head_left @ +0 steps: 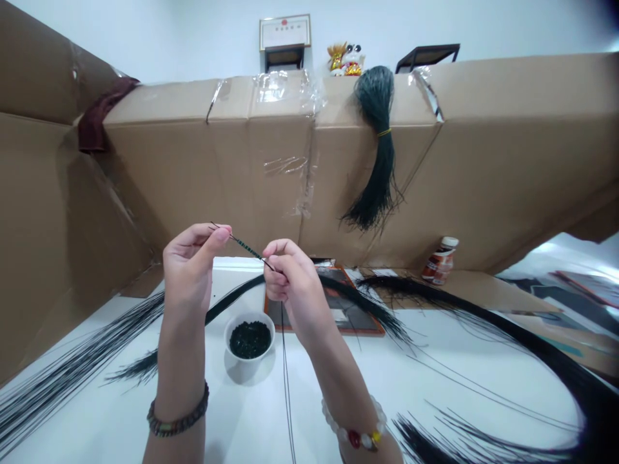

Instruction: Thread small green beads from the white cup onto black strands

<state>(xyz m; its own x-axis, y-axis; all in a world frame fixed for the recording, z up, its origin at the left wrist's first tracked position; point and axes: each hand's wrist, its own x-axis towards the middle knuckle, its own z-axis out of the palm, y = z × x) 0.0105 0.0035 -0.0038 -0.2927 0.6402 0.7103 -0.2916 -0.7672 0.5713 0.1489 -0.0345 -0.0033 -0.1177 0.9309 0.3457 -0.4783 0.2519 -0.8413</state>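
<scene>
Between my two hands a short row of dark green beads (247, 249) is stretched on thin dark strands. My left hand (196, 252) pinches one end of the strands between thumb and finger. At the other end my right hand (290, 267) is closed on the strands, and two long dark tails (286, 380) hang from it down to the table. Below the hands stands a white bowl (233, 353) full of small dark green beads (250, 339). A bundle of dark strands (232, 301) curves behind both hands.
More bundles of strands lie at the left (87, 361) and right (522, 332) of the white table (251, 419). Another bundle (384, 148), tied with yellow, hangs over the cardboard wall (207, 167). A bottle with a white cap (440, 261) stands back right. An orange-framed board (348, 325) lies behind.
</scene>
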